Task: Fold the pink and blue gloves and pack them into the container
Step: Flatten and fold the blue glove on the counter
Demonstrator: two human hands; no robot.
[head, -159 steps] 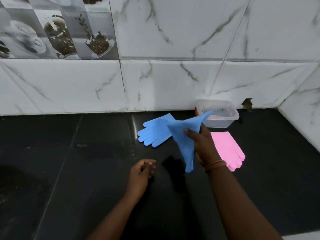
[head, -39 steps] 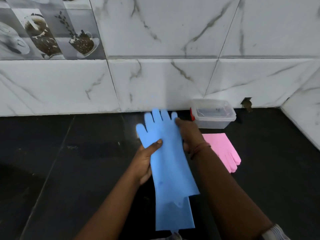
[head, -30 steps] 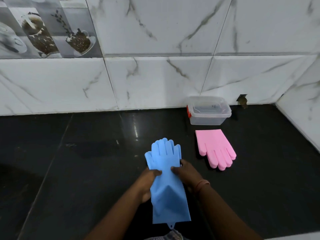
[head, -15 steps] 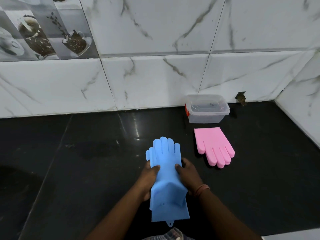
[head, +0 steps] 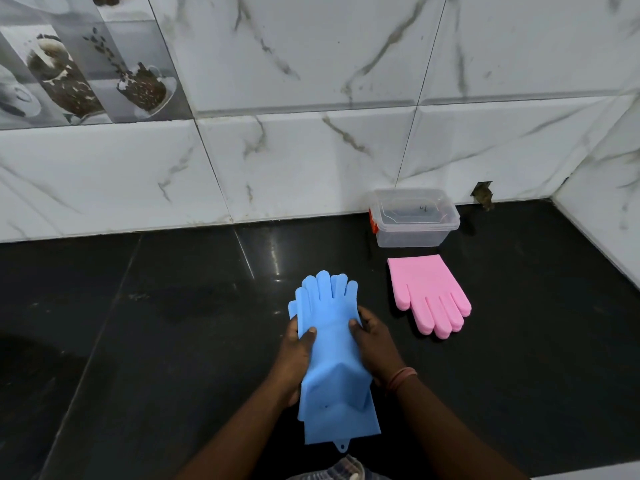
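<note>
The stacked blue rubber gloves [head: 329, 355] lie near the black worktop's [head: 173, 323] front edge, pinched at mid-length between left hand [head: 294, 355] and right hand [head: 375, 344], fingers away, cuffs trailing nearer. Pink gloves [head: 427, 294] and clear plastic container [head: 414, 218] sit towards the back wall.

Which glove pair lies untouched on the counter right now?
The pink gloves, flat in front of the container; the blue gloves are gripped by both hands.
</note>
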